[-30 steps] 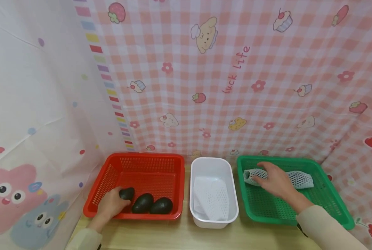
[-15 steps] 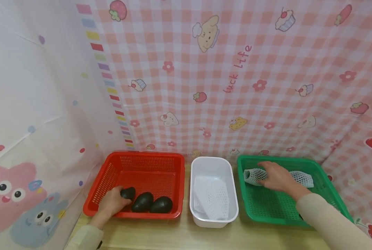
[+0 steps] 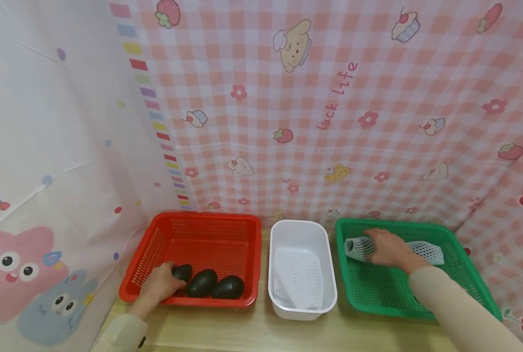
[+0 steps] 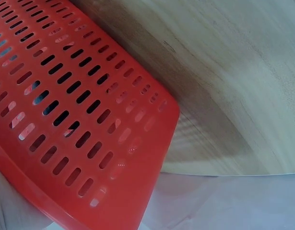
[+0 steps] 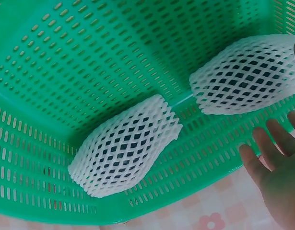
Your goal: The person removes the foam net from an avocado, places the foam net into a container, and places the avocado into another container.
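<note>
In the head view, my left hand (image 3: 160,283) grips a dark green avocado (image 3: 184,272) at the front left of the red basket (image 3: 222,230). Two more avocados, a middle one (image 3: 202,283) and a right one (image 3: 228,287), lie beside it. My right hand (image 3: 389,248) is over the green basket (image 3: 376,298), at a dark fruit in a white foam net (image 3: 359,248). The right wrist view shows the fingers (image 5: 255,165) extended and spread alongside that netted fruit (image 5: 245,76). A second netted fruit (image 5: 125,148) lies farther along the basket.
Between the baskets stands a white tub (image 3: 302,313) with flattened foam netting (image 3: 303,278) inside. All stand on a wooden table (image 3: 226,327). Behind hangs a pink checked cloth (image 3: 252,117); a white printed cloth (image 3: 68,146) hangs at the left.
My right hand has lowered its fingers closer around the netted fruit, and its forearm has swung a little. My left hand stays at the avocado. The head view has shifted slightly.
</note>
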`<state>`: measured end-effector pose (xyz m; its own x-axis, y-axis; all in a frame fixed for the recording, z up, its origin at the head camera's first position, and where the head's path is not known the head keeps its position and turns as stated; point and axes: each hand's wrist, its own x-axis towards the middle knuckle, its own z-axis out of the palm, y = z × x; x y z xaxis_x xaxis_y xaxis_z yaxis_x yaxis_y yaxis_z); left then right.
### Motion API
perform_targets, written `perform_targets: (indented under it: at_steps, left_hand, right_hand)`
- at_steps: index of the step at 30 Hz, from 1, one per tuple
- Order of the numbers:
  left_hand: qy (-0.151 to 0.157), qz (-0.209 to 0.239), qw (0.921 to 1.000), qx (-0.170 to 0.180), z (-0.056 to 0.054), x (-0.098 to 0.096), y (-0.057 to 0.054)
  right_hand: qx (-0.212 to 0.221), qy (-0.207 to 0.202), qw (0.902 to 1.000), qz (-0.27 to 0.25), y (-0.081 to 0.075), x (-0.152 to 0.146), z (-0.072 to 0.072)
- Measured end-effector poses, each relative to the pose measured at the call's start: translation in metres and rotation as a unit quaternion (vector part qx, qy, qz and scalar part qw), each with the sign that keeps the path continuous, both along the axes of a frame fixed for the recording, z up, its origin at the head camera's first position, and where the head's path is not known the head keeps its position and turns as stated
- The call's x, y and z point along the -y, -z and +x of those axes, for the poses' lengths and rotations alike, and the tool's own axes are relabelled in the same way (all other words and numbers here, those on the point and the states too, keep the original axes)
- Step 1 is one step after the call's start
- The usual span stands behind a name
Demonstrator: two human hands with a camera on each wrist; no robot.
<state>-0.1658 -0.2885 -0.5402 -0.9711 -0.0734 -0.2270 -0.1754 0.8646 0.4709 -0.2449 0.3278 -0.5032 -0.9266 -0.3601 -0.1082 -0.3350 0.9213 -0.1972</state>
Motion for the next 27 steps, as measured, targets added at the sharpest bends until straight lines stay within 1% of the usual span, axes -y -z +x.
perform_targets:
  at_steps: [7, 17, 20, 27]
  left_hand:
    - [-0.001, -0.001, 1.0, -0.002, -0.001, 0.001, -0.002]
    - [-0.001, -0.002, 1.0, 0.008, -0.001, 0.0, 0.0]
    - [-0.002, -0.005, 0.9999, 0.009, -0.002, 0.0, 0.0]
    - [-0.006, -0.007, 0.9999, 0.012, -0.002, 0.0, 0.001]
  right_hand:
    - [0.009, -0.009, 0.9999, -0.002, 0.006, 0.005, -0.008]
    - [0.026, -0.014, 0.9995, -0.004, 0.021, 0.003, -0.012]
    - [0.022, -0.011, 0.9996, 0.009, 0.024, 0.003, -0.013]
    - [0.001, -0.029, 0.9974, 0.066, 0.023, 0.004, -0.016]
